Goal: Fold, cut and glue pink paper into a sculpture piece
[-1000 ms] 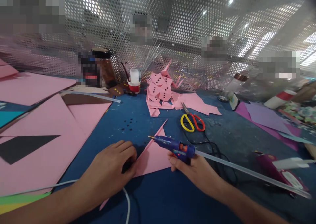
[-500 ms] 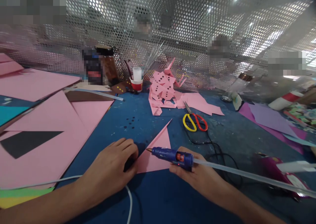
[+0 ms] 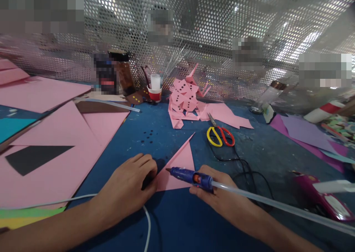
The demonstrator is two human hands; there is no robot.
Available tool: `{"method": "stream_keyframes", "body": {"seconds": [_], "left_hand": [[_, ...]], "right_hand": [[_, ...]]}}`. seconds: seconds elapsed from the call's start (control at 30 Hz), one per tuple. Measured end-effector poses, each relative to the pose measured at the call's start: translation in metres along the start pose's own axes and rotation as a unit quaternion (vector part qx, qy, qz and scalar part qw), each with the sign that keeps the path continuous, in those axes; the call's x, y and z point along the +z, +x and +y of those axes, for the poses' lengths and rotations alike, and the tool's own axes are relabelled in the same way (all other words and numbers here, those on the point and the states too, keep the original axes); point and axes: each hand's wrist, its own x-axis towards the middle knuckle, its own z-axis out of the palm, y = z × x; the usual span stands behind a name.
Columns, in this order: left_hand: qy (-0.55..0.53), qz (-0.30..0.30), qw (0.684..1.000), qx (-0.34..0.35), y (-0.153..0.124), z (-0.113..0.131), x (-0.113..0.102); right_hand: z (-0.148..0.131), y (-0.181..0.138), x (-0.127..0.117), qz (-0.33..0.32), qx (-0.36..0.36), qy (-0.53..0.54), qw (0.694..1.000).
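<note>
My right hand [image 3: 219, 185] is wrapped round a blue hot glue gun [image 3: 184, 175], with a long clear glue stick [image 3: 257, 197] running out of its back. Its nozzle points left, over the folded left edge of a pink paper triangle [image 3: 180, 170] on the blue table. At that paper's lower left corner my left hand [image 3: 133, 181] rests closed, fingers curled and thumb against the paper; the fingertips are hidden. Beyond the triangle lie several small black paper pieces [image 3: 147, 136]. Scissors [image 3: 220, 135] with one yellow and one red handle lie to the right.
A pink paper model [image 3: 184, 96] with black dots stands at the back. Large pink sheets [image 3: 55, 185] cover the left side. A black cord [image 3: 244, 163] trails on the right, near a magenta device [image 3: 321, 194]. A white cable [image 3: 148, 222] passes under my left arm.
The view has shifted slightly. The glue gun has turned a little in my right hand's hold, its nozzle still over the paper's left edge. My left hand stays at the paper's corner.
</note>
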Motion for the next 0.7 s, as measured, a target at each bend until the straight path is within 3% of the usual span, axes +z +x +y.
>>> {"method": "stream_keyframes", "body": {"seconds": [0.7], "left_hand": [[0.032, 0.005, 0.999, 0.009, 0.0002, 0.0013, -0.0002]], "right_hand": [[-0.0016, 0.0022, 0.0023, -0.001, -0.073, -0.11, 0.991]]}}
